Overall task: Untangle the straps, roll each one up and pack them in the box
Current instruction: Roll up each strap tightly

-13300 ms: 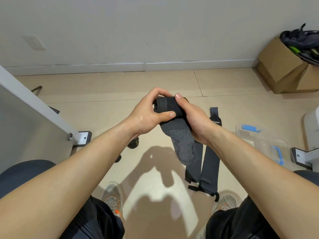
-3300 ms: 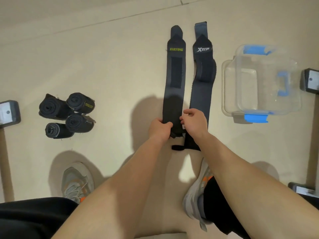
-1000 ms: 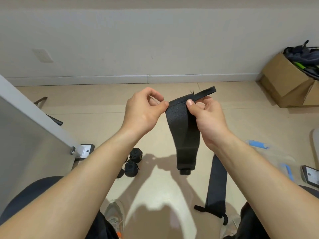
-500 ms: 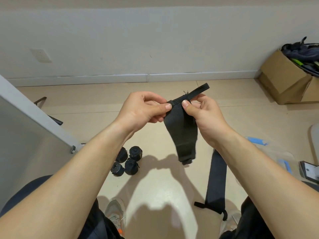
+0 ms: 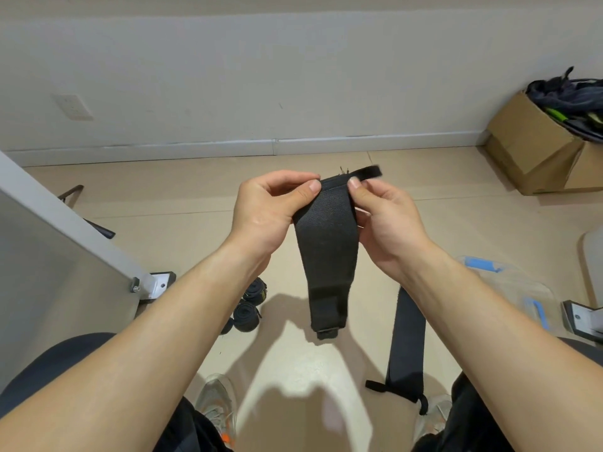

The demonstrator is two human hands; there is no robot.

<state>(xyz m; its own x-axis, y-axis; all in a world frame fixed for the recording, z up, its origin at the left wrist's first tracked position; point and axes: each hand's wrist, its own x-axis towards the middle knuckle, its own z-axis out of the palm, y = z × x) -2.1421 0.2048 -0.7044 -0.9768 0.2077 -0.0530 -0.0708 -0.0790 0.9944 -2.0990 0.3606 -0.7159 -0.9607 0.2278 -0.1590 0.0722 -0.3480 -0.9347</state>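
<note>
So the left hand [image 5: 270,210] and right hand [image 5: 388,223] each pinched a top corner of the black wrist wrap [image 5: 326,256], letting it hang flat above the floor [image 5: 456,197], probably so the roll would start straight; second wrap [image 5: 406,347] lay by the right shoe [image 5: 430,415]; rolled wraps [image 5: 248,308] sat further left; clear box [image 5: 509,288] waited at the right.

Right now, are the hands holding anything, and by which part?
Both hold one black strap by its top end: the left hand pinches the left corner, the right hand the right corner.
</note>
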